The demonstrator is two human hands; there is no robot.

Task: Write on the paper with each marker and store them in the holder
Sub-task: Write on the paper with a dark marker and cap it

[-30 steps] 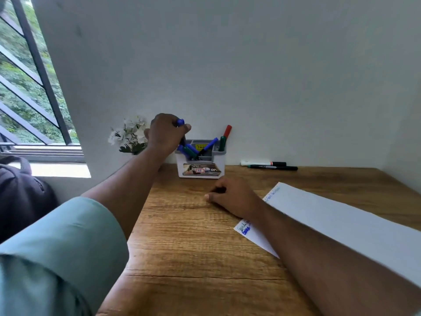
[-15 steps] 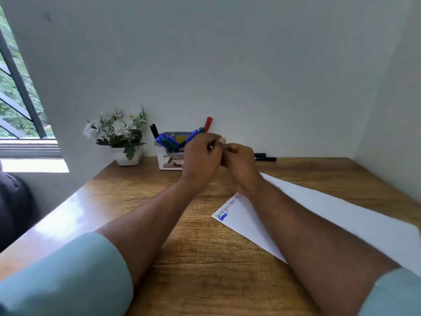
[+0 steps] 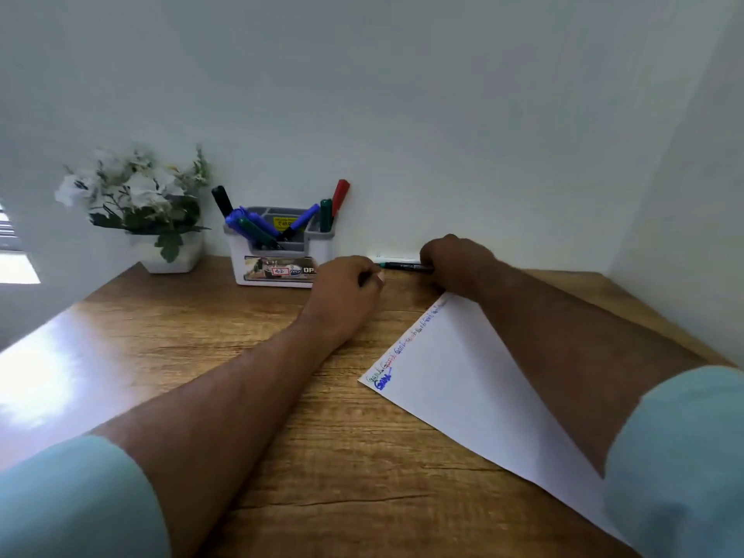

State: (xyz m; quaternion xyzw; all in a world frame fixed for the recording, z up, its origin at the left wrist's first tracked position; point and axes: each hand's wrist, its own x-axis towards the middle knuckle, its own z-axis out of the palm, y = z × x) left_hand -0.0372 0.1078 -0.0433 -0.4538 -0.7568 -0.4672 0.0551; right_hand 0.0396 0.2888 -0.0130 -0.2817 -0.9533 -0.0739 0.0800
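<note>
A white and grey holder stands against the back wall with several markers in it: black, blue, green and red. A thin dark pen with a green end lies by the wall, and my right hand curls over its right part. Behind it lies a white marker, mostly hidden. My left hand rests on the table with fingers curled, just left of the pen and holding nothing that I can see. The white paper lies diagonally at right, with coloured writing along its upper left edge.
A white pot of white flowers stands left of the holder. The wooden table meets white walls at the back and right. A bright window strip shows at far left.
My left hand has left the holder and come down to the table. My right hand has moved from the paper's corner to the pen by the wall. The view has shifted right.
</note>
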